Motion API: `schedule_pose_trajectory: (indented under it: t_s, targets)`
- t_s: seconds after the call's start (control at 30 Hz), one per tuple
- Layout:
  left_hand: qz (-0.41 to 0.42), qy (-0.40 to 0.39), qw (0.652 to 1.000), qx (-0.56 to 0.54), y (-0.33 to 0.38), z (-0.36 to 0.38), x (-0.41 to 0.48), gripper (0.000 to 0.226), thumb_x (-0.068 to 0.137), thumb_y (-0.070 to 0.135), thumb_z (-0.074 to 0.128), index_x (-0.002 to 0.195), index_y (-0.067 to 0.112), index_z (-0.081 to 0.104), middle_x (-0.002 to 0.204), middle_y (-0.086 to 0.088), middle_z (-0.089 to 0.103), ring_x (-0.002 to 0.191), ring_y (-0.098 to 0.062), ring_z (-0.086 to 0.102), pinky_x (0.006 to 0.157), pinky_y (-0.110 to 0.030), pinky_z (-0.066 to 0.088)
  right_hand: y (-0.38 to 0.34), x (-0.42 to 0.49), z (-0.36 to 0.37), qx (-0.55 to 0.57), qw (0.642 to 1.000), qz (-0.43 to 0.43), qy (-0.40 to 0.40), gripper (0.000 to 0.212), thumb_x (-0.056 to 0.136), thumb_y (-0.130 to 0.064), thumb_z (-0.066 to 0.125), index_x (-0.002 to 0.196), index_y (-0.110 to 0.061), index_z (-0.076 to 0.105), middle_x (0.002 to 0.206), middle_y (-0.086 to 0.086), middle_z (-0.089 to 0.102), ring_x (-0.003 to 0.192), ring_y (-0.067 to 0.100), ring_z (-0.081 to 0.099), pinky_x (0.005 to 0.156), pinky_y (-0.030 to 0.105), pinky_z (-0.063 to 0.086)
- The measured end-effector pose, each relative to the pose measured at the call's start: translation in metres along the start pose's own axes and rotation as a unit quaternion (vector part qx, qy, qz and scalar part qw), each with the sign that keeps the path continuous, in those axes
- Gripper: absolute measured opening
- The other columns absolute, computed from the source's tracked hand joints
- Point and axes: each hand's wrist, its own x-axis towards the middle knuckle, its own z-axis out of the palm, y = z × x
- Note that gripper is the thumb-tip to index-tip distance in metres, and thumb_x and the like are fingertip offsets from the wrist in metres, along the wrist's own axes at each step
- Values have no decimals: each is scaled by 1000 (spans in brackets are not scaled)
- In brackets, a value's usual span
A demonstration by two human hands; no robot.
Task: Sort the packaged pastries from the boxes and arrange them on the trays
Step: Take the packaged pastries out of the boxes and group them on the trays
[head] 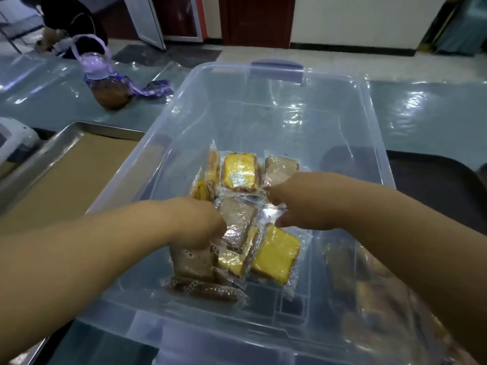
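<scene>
Reaching into the clear box [276, 119], the left hand [204, 222] and right hand [292, 204] are pinching one brown pastry pack [238, 223], fingers [282, 222] curled.

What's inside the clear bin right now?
Wrapped yellow and brown pastries lie piled in the clear bin. The left hand and right hand cover some; lower packets are hidden.

No text can be read — the pastry wrappers [238, 177] show only glare and blur.
</scene>
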Motion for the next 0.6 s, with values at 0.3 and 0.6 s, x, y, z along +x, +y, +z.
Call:
schedule_pose_trajectory:
  t_s: [0.3, 0.6]
  targets:
    - [24, 110, 994, -4, -14, -26, 35, 30, 91, 9, 47, 119, 18, 54, 113, -4, 59, 98, -21, 57, 78, -30, 48, 7, 3, 0, 14, 998, 55, -14, 43, 94, -43, 50, 127, -15, 52, 121, 5, 58, 107, 22, 55, 73, 26, 36]
    - [67, 79, 991, 84, -6, -24, 103, 37, 92, 15, 51, 128, 10, 49, 136, -8, 44, 121, -28, 41, 98, -40, 41, 14, 7, 8, 23, 994, 97, -39, 37, 95, -41, 51, 121, -16, 53, 120, 5, 58, 108, 24, 56, 73, 29, 36]
